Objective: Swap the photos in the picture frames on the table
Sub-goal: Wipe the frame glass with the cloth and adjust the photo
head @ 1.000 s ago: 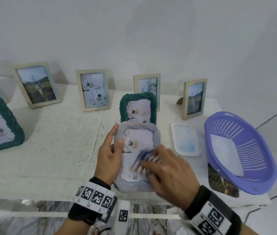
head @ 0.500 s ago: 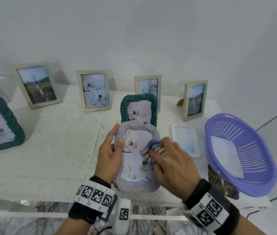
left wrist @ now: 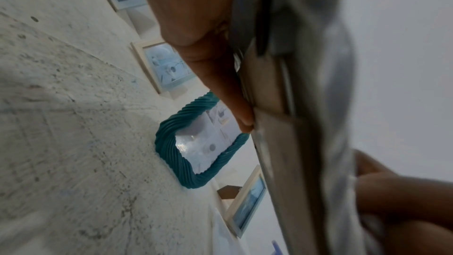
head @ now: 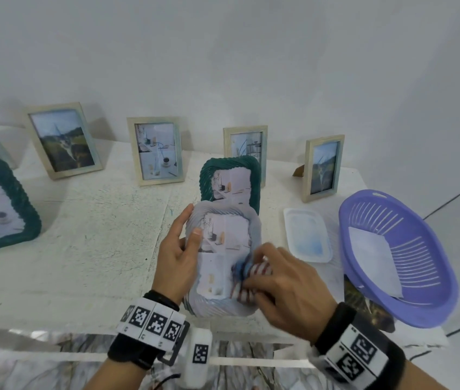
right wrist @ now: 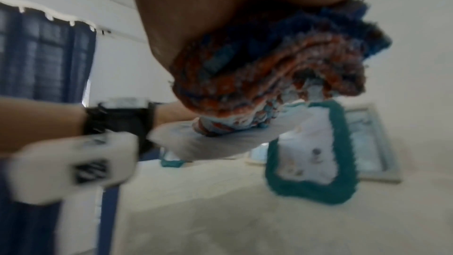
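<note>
The left hand (head: 179, 260) grips the grey ribbed frame (head: 223, 263) by its left edge, thumb on the front, holding it above the near edge of the white table (head: 82, 249). The right hand (head: 285, 288) bunches a striped red, white and blue cloth (head: 248, 274) and presses it against the frame's glass. Just behind stands a teal ribbed frame (head: 230, 178); a purple basket (head: 397, 257) sits well right.

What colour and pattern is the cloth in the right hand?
The cloth is striped red-orange, blue and white; the right wrist view shows it best.
</note>
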Demonstrator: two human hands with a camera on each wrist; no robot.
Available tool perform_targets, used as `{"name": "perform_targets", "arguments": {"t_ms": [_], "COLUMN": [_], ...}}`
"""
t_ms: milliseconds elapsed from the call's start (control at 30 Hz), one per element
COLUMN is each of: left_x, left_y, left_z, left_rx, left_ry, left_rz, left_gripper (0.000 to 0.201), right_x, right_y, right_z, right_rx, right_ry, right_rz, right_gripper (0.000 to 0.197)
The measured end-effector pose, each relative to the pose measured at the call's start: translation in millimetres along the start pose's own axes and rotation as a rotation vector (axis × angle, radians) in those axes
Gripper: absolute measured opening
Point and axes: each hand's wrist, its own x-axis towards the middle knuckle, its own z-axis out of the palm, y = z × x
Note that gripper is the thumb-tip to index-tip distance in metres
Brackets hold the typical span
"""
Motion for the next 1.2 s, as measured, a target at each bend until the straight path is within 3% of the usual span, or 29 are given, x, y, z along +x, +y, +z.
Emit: {"name": "perform_targets", "arguments": {"t_ms": [200,267,433,633,767,900,1100,1200], "left_x": [-4,-3,-2,-6,-1,3,1,-1], "left_y": [4,4,5,4,-1,-2,-3,-2], "left_z": [7,8,5,11,0,-11,-7,-3], "left_rx": [0.008,0.049,0.079,0.060,0.058,0.112,0.087,0.068], "left_ry": [-0.015,-0.030,-0.015,-0.019,0.003,0.038,0.031,0.029], "left_rz": [0.018,0.050,0.101,0.117,0.098,0.113,0.083,0.064], "left_gripper": [0.043,0.042,0.041,0.041,0.040,0.038,0.038,0.038], "right_x": [37,43,31,52,25,1,19,19], "right_y": [10,-3,-25,-18,-43,-35,6,4], "right_z": [0,2,-1,-10,1,-3,-14,-11], "right_rx": [-0.052,-0.034,0.048,-0.107,-0.019,0.011,-0.115,-0.120], "right_ry": [0.189,0.192,0.060,0.149,0.024,-0.100,0.036,0.063], "right_rz": [0.259,0.247,-0.005,0.198,0.014,-0.091,0.157,0.180], "right_gripper": [0.031,0.031,0.043,0.045,0.039,0.034,0.038,0.037]}}
